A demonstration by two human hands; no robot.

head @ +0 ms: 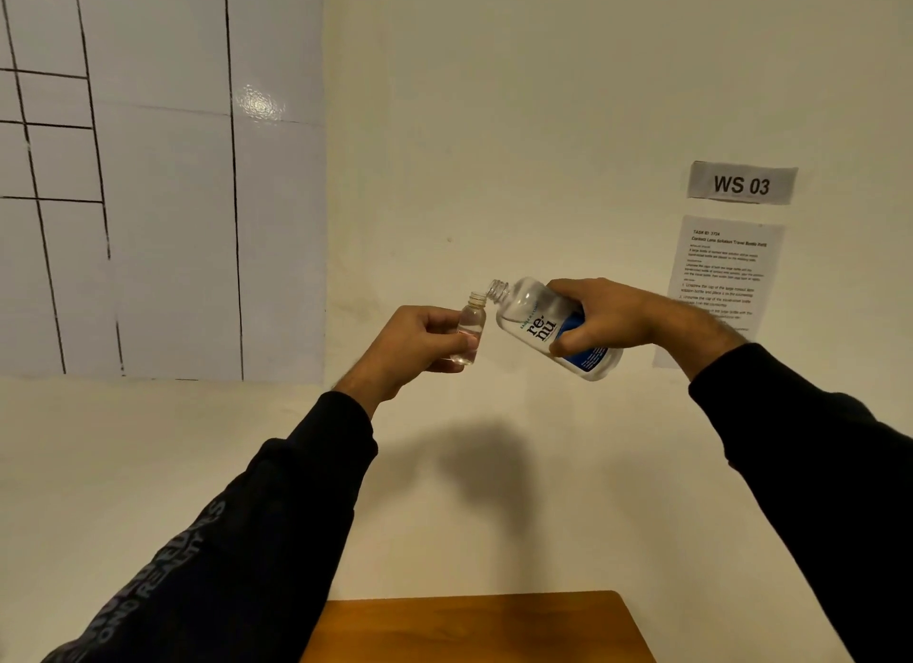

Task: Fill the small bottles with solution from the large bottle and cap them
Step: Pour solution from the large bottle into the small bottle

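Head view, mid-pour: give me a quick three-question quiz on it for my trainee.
1. True or false: the small bottle stands on the wooden table.
2. Which hand holds the large bottle? A) left hand B) right hand C) neither
3. Fill in: the large bottle's open neck is tilted toward the small bottle's ____.

Key:
1. False; the left hand holds it in the air, roughly upright.
2. B.
3. Mouth; both bottles are uncapped, and clear liquid shows in the small one. Whether the necks touch cannot be told.
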